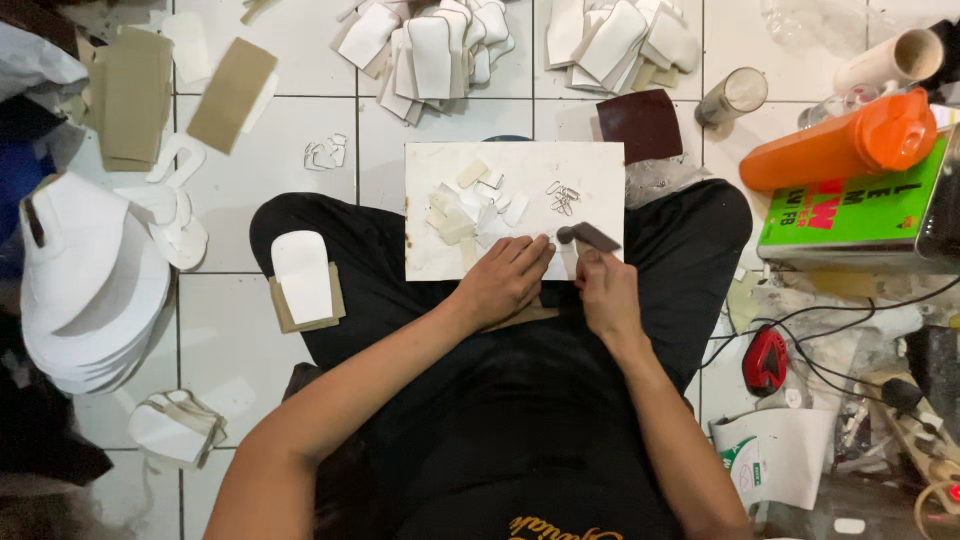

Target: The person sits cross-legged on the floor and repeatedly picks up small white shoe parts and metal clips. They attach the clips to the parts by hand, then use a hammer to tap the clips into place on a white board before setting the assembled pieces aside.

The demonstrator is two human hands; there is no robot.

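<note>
The person sits cross-legged on the tiled floor (260,330) with a white board (600,165) resting across the lap. The left hand (505,280) lies flat, fingers released and spread, pressing a pale strip (468,250) against the board near its near edge. The right hand (603,290) sits just beside it, fingers clenched around a small dark tool (588,236) whose head points left toward the strip. Judging from this, steady downward pressure from the left hand and a short, controlled stroke would keep the piece from sliding. Both forearms angle inward, wrists low. Small metal clips (564,198) lie farther up the board.
</note>
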